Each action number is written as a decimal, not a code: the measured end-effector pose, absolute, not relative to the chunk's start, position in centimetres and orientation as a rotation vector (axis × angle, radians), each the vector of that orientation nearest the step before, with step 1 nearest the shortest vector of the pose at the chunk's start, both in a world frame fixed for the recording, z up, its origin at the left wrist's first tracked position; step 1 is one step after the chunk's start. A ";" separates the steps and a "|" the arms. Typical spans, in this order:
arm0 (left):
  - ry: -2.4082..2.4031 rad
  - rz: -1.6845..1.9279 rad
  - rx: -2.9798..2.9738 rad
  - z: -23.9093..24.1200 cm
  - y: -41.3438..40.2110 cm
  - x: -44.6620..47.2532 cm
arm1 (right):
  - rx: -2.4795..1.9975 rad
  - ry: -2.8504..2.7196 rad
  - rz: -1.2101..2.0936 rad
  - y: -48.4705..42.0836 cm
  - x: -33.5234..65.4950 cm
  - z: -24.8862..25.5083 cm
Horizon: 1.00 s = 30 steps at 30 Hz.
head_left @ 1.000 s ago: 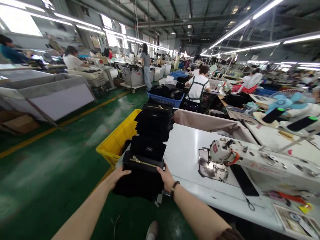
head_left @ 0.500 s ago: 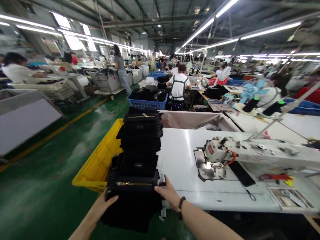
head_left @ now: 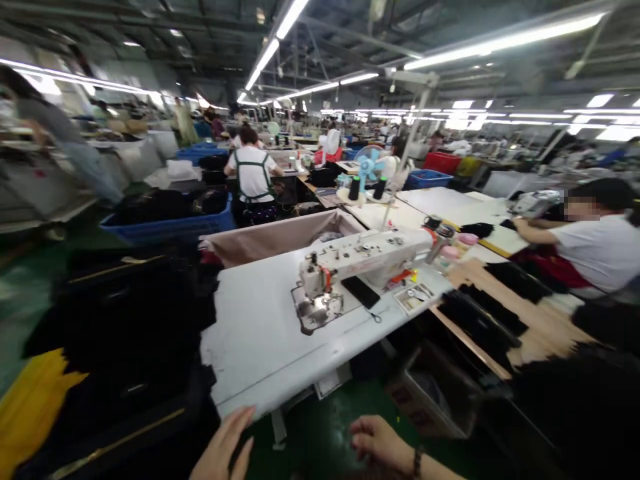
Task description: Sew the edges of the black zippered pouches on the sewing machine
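Observation:
My left hand (head_left: pixel 225 443) is at the near left corner of the white sewing table (head_left: pixel 260 360), fingers stretched and apart, with nothing in it. Over the floor to its right, my right hand (head_left: pixel 377 440) hangs with loosely bent fingers and holds nothing; a beaded bracelet circles that wrist. Left of both hands lie stacked black fabric pieces (head_left: pixel 135 333), several with gold zippers and small labels, darkened and blurred here. A white sewing machine (head_left: pixel 360 257) stands on the table, with a black phone (head_left: pixel 361 291) and small scissors (head_left: pixel 374 317) before it.
A yellow crate (head_left: pixel 35 400) sits beneath the black stacks. Behind the table is a fabric-lined bin (head_left: pixel 280 237). More black pieces (head_left: pixel 480 320) rest on a wooden table to the right, near a seated co-worker (head_left: pixel 600 233). An open carton (head_left: pixel 435 393) stands on the floor.
The view has swung right. Both my hands have let go of the black stack and moved away from it. The stack now appears at the far left.

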<state>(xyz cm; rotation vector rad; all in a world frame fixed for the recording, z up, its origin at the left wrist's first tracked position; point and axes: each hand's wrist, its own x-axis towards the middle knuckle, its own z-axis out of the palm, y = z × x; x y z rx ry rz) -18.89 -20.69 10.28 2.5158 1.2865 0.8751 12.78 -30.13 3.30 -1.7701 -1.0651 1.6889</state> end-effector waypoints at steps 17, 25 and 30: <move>-0.093 0.518 2.471 7.3 -32.6 29.3 | -2.290 -0.780 0.754 -56.5 44.4 8.9; -0.051 0.149 2.288 12.9 -35.1 46.6 | -2.366 -0.633 0.233 -61.5 53.0 13.4; -0.001 0.114 2.225 13.3 -37.3 57.1 | -2.440 -0.754 0.055 -61.8 59.6 15.7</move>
